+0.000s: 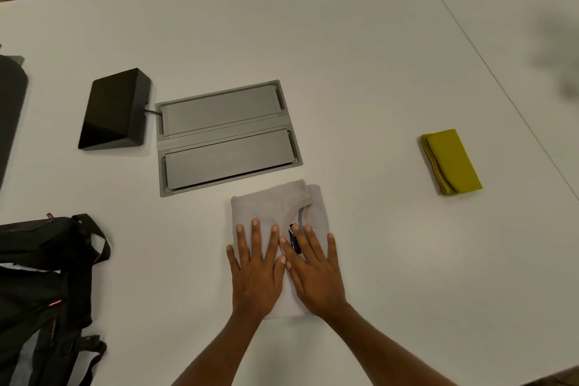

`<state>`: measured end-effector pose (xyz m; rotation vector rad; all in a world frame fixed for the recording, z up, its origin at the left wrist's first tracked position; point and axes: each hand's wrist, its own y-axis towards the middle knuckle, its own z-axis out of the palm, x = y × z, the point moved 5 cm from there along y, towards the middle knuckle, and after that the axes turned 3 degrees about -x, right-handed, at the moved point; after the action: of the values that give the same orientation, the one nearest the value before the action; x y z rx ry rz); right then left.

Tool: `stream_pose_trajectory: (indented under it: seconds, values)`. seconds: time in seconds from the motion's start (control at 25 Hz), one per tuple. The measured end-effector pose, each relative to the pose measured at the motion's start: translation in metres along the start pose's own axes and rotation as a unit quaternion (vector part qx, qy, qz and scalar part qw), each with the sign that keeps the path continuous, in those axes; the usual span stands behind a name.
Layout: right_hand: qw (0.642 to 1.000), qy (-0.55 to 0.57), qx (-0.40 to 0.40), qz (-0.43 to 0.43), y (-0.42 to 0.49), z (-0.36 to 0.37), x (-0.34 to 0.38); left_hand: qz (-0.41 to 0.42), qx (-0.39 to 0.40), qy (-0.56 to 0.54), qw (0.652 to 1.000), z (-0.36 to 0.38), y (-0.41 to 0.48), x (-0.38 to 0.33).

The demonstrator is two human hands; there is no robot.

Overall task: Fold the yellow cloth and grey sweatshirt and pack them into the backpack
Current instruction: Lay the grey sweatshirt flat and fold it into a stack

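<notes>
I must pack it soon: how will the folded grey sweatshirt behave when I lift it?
Probably floppy: the grey sweatshirt is soft, layered fabric, so folds may open unless supported underneath. It lies flat under the left hand and right hand, so rolling seems unlikely.

One grey sweatshirt (266,204). One yellow cloth (451,161). One black backpack (40,285). Two hands: left hand (255,273), right hand (316,276). One black box (114,108). One grey hatch (230,137), two lids: far lid (219,110), near lid (228,160). One white table (344,41).
</notes>
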<state>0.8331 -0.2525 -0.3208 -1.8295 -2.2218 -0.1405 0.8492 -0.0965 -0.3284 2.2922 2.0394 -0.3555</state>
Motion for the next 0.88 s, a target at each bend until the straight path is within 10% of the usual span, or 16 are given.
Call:
stream_pose_trajectory:
  seconds: [0.88]
  values:
    - [0.999,-0.04,0.008,-0.035,0.003,-0.054,-0.202,0.03,0.02,-0.019,0.999,0.043,0.063,-0.191]
